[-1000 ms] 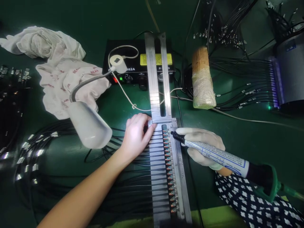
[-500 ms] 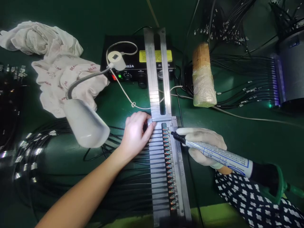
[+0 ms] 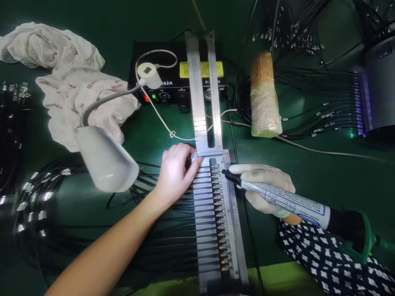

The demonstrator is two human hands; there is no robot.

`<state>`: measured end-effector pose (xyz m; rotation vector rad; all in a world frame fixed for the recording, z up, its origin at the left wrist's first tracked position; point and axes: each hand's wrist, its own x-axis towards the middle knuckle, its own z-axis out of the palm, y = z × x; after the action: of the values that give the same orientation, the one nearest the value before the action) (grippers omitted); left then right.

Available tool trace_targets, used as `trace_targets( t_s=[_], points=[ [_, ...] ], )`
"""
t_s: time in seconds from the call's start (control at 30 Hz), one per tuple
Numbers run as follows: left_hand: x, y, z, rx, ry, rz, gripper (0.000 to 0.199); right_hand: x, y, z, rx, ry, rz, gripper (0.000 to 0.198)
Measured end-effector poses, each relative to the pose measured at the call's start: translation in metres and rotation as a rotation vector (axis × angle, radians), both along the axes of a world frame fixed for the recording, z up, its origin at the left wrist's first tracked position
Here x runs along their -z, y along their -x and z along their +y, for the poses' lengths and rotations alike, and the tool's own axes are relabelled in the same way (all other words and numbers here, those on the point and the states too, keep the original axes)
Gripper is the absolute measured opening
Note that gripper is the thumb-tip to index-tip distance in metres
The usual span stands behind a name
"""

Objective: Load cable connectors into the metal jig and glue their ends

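Dark green tabletop [image 3: 339, 185] surrounds left hand [image 3: 176, 169] holding metal fixture [image 3: 212, 152], right hand [image 3: 268, 176] gripping labelled tube [image 3: 286, 202].

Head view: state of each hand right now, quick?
Left hand: partly curled at the jig, thumb on its edge; how firmly it grips cannot be told.
Right hand: gloved, closed, holding the labelled tube.

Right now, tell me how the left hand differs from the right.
The left hand is bare; the right hand wears a pale glove. The left hand rests on the metal fixture, while the right hand grips a labelled tube. Both are near the connector row's far end.
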<state>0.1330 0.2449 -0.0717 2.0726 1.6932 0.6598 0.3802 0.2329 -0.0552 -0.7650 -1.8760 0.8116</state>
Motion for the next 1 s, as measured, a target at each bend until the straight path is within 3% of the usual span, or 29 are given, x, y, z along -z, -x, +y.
trace_targets(
  t_s=[0.67,1.0],
  points=[
    [-0.0004,0.0001,0.0006,-0.007,0.013,0.005,0.017,-0.0024,0.0035,0.0031,0.039,0.037,-0.005,0.036],
    [-0.0006,0.0004,0.0002,-0.005,0.019,0.012,0.016,0.0019,-0.0018,0.0016,-0.01,-0.002,0.065,0.042]
  ],
)
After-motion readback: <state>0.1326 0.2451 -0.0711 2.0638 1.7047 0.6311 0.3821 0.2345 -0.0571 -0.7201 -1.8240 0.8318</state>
